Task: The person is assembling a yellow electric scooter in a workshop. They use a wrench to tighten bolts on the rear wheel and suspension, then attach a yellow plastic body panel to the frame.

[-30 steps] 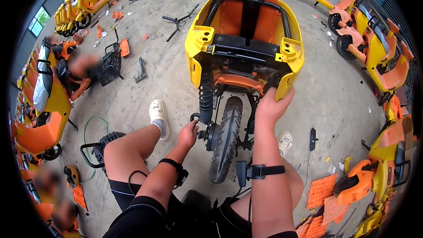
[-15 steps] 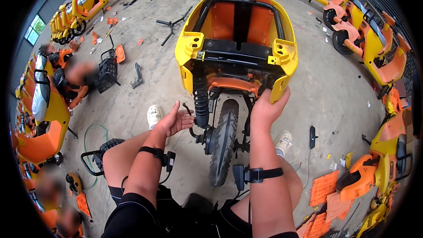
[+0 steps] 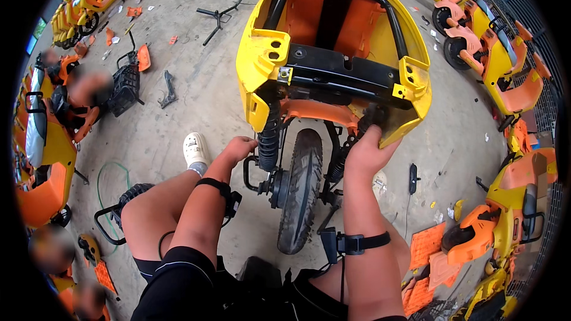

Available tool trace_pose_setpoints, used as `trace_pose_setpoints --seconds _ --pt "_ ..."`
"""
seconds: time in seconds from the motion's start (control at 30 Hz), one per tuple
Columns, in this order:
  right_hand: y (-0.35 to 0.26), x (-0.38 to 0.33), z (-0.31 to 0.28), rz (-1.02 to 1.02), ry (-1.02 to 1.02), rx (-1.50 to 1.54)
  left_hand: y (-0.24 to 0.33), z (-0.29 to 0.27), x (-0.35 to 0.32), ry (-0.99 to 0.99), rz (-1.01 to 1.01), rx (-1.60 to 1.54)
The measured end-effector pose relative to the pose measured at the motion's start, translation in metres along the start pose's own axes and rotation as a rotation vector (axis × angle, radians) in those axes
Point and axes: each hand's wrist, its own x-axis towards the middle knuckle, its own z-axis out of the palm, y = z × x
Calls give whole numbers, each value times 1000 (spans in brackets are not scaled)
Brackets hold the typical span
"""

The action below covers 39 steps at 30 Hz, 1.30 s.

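Note:
In front of me stands a partly stripped electric scooter. Its yellow body panel surrounds a black tube frame and tilts down to the right. My right hand grips the panel's lower right corner, with the thumb at its inner side. My left hand is closed beside the black coil shock absorber, above a black bent bar; whatever its fingers hold is hidden. Below, the rear wheel stands between my legs. An orange inner part shows above the tyre.
Yellow and orange scooters line the left and right sides, one of them a near right scooter. Across the floor lie a black handlebar, a black basket, a black pedal-like part, a black cabled device and orange panels.
The scooter's body has tipped further to the right, with my right hand still on the panel. My left hand has gone from spread fingers to closed and moved slightly up beside the shock absorber.

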Motion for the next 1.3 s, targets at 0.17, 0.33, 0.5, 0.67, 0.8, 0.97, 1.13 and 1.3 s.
trace_pose_setpoints --seconds 0.17,0.33,0.5,0.67,0.8,0.97,1.13,1.3 --pt "1 5 -4 16 -63 30 1 3 -7 36 -76 -66" --pt "-2 4 2 74 -37 89 -12 9 2 162 -11 -48" --pt "-12 -3 12 60 16 129 -24 12 8 169 128 -362" --pt "-1 4 5 23 -7 134 8 -4 -31 138 222 -446" --pt "-4 2 7 18 29 64 1 -8 -67 357 270 -226" --pt "-6 3 9 3 64 -3 -10 6 -107 568 244 -252" --pt "-8 2 7 -35 61 -46 -28 14 -127 438 135 -671" --pt "-3 2 8 -42 59 -32 -37 28 -136 433 73 -891"
